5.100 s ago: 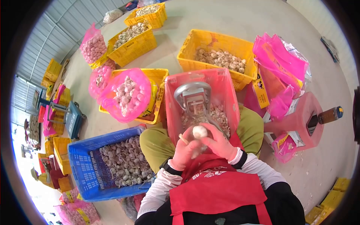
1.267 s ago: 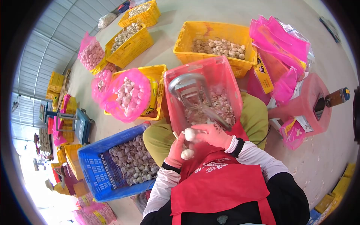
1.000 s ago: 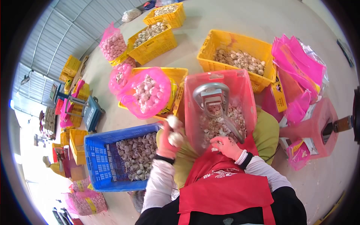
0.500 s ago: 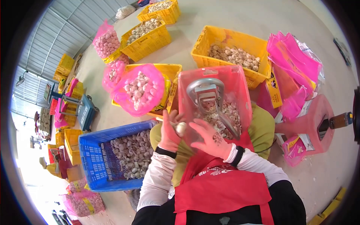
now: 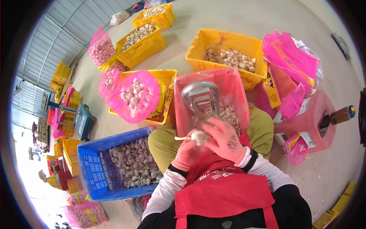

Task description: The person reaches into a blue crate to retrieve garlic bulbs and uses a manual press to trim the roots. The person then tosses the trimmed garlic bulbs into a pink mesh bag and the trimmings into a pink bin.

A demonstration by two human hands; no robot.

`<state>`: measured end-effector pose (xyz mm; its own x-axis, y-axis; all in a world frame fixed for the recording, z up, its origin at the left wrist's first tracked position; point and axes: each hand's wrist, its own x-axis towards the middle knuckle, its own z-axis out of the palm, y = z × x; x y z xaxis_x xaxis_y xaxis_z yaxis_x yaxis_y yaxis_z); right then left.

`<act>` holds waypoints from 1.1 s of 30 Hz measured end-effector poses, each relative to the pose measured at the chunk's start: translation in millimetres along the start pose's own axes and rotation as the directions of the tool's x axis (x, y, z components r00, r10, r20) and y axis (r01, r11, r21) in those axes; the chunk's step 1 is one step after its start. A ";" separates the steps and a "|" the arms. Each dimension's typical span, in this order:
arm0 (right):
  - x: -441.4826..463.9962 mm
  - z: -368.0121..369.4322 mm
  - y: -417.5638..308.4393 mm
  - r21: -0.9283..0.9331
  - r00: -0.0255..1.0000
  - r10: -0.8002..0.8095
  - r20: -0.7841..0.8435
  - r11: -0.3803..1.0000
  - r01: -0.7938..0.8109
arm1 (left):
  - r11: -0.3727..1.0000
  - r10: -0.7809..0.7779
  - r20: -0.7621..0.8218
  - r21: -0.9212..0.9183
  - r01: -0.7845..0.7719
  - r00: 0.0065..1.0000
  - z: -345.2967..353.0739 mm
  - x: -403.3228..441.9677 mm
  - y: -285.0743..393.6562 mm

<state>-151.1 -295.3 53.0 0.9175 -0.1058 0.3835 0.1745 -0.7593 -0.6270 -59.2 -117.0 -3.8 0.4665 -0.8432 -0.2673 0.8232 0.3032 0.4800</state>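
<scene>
My left hand, in a pinkish glove, grips a white garlic bulb, its stem sticking out to the left. Against the bulb's right side are the bent fingers of my right hand, also gloved and with dark smudges on the back; they look closed on it, though slightly blurred. Both hands are above my lap, at the near edge of a red crate. Inside that crate stands a grey metal frame with a rounded top, with garlic scraps around it.
Left of my knees is a blue crate of garlic bulbs. A pink mesh bag of bulbs rests in a yellow crate. Another yellow crate is ahead. At right, a pink stool bears a bottle.
My right hand has come in against the garlic bulb, where before it was apart with fingers spread. My left hand has moved right and nearer to me, and the bulb's stem now points left.
</scene>
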 end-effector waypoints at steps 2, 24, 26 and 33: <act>-5.9 -11.6 6.9 -0.182 0.982 0.046 -0.182 0.980 -0.079 | 0.981 0.066 -0.038 -0.178 -0.072 0.997 -9.6 5.9 -6.1; -12.2 -33.1 6.5 0.269 0.766 0.500 0.405 0.735 -0.622 | 0.967 0.086 -0.001 -0.242 -0.083 0.996 -0.9 54.3 -13.6; -11.2 -35.2 5.0 0.266 0.768 0.497 0.404 0.740 -0.618 | 0.965 0.094 -0.002 -0.244 -0.092 0.996 -3.5 55.6 -14.8; -9.3 -42.1 1.0 0.202 0.693 0.539 0.479 0.700 -0.684 | 0.949 0.060 -0.108 -0.303 -0.091 0.992 10.6 50.2 -14.4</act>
<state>-174.5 -322.1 77.3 0.9011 -0.1749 -0.3968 -0.4333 -0.3294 -0.8389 -51.0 -168.3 -15.3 0.5476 -0.7704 -0.3267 0.8367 0.4985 0.2268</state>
